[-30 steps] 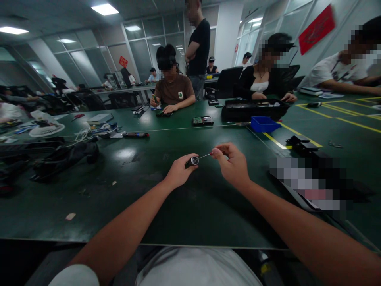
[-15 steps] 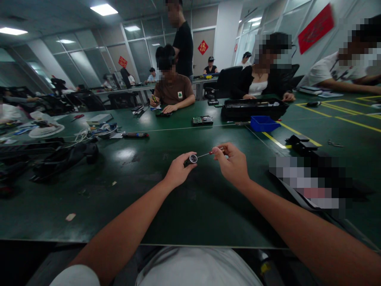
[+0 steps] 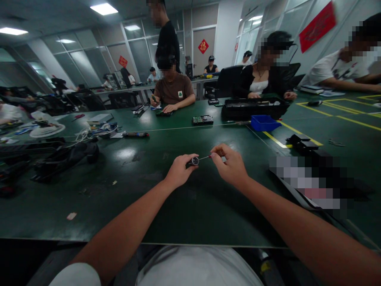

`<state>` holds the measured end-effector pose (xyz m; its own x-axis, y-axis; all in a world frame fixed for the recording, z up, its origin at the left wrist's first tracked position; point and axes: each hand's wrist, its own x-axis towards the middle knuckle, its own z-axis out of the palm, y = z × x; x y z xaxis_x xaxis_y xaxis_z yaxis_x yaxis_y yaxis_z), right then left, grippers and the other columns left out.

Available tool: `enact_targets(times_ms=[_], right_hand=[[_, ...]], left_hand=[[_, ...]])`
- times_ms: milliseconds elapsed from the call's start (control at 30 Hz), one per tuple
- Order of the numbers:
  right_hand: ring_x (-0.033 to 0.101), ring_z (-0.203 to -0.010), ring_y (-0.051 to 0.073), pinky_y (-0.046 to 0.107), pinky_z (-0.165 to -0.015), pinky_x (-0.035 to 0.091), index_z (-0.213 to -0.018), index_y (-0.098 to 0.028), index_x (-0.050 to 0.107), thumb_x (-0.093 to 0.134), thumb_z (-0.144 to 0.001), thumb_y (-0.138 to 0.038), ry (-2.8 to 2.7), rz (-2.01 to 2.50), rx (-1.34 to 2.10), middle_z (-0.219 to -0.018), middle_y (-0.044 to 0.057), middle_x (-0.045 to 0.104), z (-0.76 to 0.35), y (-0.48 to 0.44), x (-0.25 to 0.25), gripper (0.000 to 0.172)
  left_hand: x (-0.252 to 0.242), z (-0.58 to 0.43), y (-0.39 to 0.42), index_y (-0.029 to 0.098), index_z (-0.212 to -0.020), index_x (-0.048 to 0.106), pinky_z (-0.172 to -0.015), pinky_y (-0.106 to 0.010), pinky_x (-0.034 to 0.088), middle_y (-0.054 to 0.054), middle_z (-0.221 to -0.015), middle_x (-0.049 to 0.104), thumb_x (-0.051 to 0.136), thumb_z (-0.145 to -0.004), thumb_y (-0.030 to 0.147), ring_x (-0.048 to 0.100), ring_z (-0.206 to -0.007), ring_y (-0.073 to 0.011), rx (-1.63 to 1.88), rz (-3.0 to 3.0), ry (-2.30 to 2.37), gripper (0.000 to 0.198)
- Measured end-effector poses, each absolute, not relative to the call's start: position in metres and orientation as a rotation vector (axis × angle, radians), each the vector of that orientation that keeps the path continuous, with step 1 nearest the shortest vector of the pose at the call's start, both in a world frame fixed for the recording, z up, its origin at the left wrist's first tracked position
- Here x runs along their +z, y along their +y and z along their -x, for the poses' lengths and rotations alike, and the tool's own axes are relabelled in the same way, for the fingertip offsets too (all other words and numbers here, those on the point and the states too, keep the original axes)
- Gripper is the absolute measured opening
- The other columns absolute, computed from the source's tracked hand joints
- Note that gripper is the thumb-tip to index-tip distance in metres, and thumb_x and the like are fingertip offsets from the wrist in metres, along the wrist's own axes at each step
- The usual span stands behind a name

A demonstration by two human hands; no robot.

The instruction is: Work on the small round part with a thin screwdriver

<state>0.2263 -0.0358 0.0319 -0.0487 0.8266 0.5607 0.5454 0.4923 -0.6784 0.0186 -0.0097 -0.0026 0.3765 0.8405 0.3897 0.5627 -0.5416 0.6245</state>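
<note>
Held above the green table (image 3: pixel 205 210), a small dark part with a round, silver-rimmed end (image 3: pixel 195 161) is gripped between the fingers and thumb of my left hand (image 3: pixel 179 171). Its exact kind cannot be made out. My right hand (image 3: pixel 229 163) is closed on a screwdriver (image 3: pixel 204 158) with a red collar and a thin metal shaft. The shaft points left and its tip meets the round end of the part. Most of the screwdriver's handle is hidden by my right fingers.
A blue bin (image 3: pixel 264 123) stands before a long black casing (image 3: pixel 254 109). Beyond my hands lies a hard drive (image 3: pixel 203 120), with a pen-shaped tool (image 3: pixel 135 135) to its left. Black parts (image 3: pixel 68 157) and a white fan-like piece (image 3: pixel 47 129) lie left. Several people sit around.
My right hand has shifted slightly left and its fingers have changed position around the screwdriver handle. The dark part has moved slightly right. A standing person in the background has moved left.
</note>
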Motion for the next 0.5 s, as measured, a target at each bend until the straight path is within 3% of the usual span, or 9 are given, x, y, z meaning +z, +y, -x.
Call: enact_targets(times_ms=[133,367,500], right_hand=[[0.057,-0.052,0.017,0.030,-0.051,0.037,-0.080,-0.023,0.065,0.049,-0.097,-0.048,-1.685,1.237,0.335,-0.058,0.000,0.062,-0.2257,-0.0346,0.0321,0.034],[0.064,-0.067,0.019,0.032,-0.061,0.043,-0.110,-0.022,0.060,0.046,-0.097,-0.032,-1.706,1.179,0.403,-0.078,0.003,0.070,-0.2254,-0.0306,0.0269,0.021],[0.061,-0.063,0.018,0.032,-0.060,0.040,-0.092,-0.023,0.064,0.041,-0.100,-0.040,-1.735,1.177,0.416,-0.072,0.002,0.067,-0.2260,-0.0340,0.0296,0.029]], left_hand=[[-0.0018,-0.0196,-0.0107,0.024,-0.125,0.064,-0.103,-0.043,0.045,-0.006,-0.115,0.069,0.069,-0.087,0.017,0.062,-0.111,-0.0235,0.968,-2.248,1.227,0.038],[-0.0016,-0.0183,-0.0105,0.023,-0.123,0.065,-0.102,-0.041,0.045,-0.006,-0.116,0.069,0.070,-0.086,0.014,0.062,-0.111,-0.0228,1.006,-2.221,1.230,0.039],[-0.0027,-0.0190,-0.0093,0.023,-0.123,0.065,-0.101,-0.042,0.045,-0.005,-0.113,0.070,0.071,-0.086,0.014,0.063,-0.109,-0.0230,0.983,-2.242,1.234,0.038]])
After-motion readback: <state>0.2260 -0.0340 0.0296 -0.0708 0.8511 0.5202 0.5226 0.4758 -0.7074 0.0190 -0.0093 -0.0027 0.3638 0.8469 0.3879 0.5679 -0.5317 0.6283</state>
